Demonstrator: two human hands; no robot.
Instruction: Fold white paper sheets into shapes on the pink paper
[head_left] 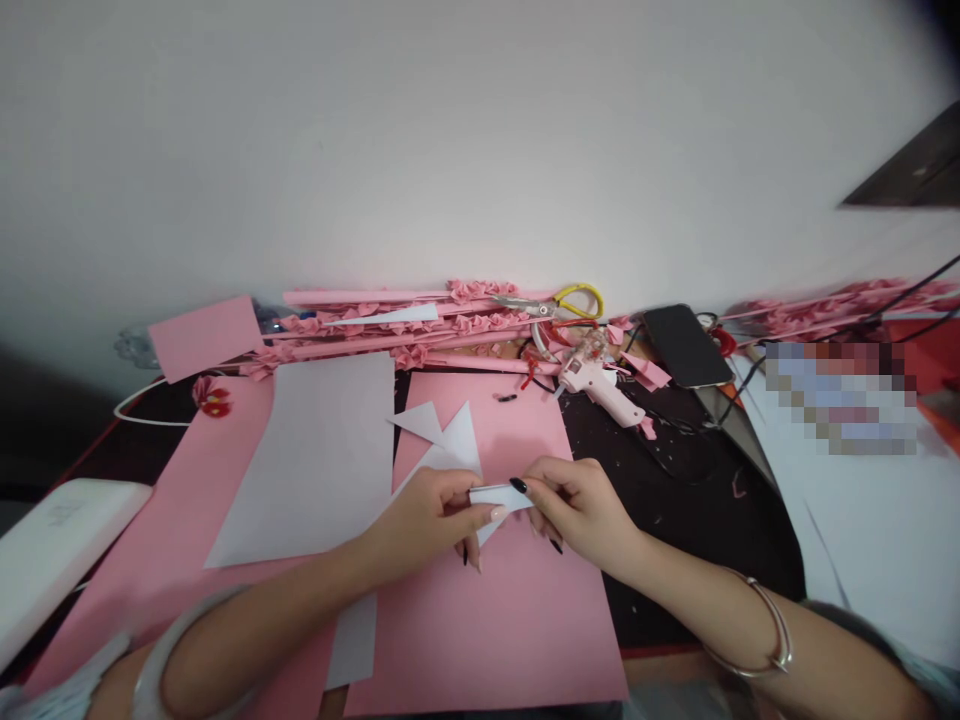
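Observation:
A small folded white paper [493, 495] is held up between both hands, over a pink sheet [517, 630]. My left hand [442, 508] pinches its left end between thumb and fingers. At its right end, my right hand [574, 505] grips it with thumb and fingertips. Just behind the hands lie white paper triangles [421, 422], partly overlapping on the pink sheet. A large white sheet [322, 450] rests to the left, on more pink paper.
Along the wall lie pink sticks with paper flowers [480, 322], yellow-handled scissors [577, 300], a pale glue gun [604, 392] and a black phone [686, 345]. Cables cross the dark mat. A white box-like device [71, 560] sits at left, white sheets [885, 520] at right.

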